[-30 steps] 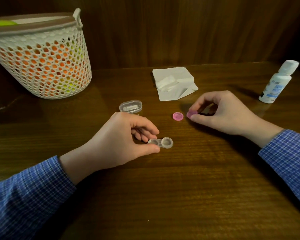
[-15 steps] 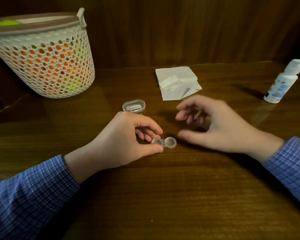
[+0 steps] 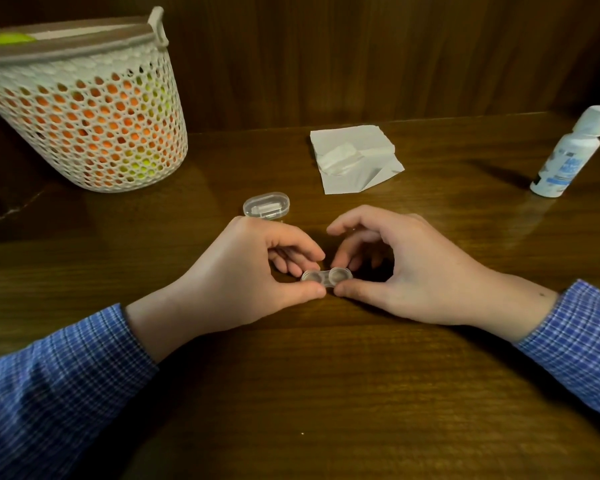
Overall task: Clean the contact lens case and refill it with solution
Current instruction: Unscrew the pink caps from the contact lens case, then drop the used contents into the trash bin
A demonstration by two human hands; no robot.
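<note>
Centrally, your left hand (image 3: 243,275) pinches the left well of the contact lens case (image 3: 326,278) between thumb and curled fingers, while your right hand (image 3: 409,268) grips the right well, thumb at its near side and curled fingers behind. Both wells of the clear case are uncapped and face upward; the case sits low over the middle of the table (image 3: 326,393), and you cannot tell whether its underside touches the wood. Your thumbs nearly meet at the near side of the case. Both wrists emerge from blue checked sleeves (image 3: 59,386) that enter from the near left and near right corners.

Just beyond your left hand, toward the far edge, lies a small clear oval plastic box (image 3: 266,205) with something pale inside. Farther back, near the middle of the far edge, rests a crumpled white tissue (image 3: 355,161). At the far right corner stands the white solution bottle (image 3: 568,154), capped, with a blue label, well apart from your hands. At the far left corner stands a white perforated basket (image 3: 94,109), through whose holes orange and yellow-green contents show.
</note>
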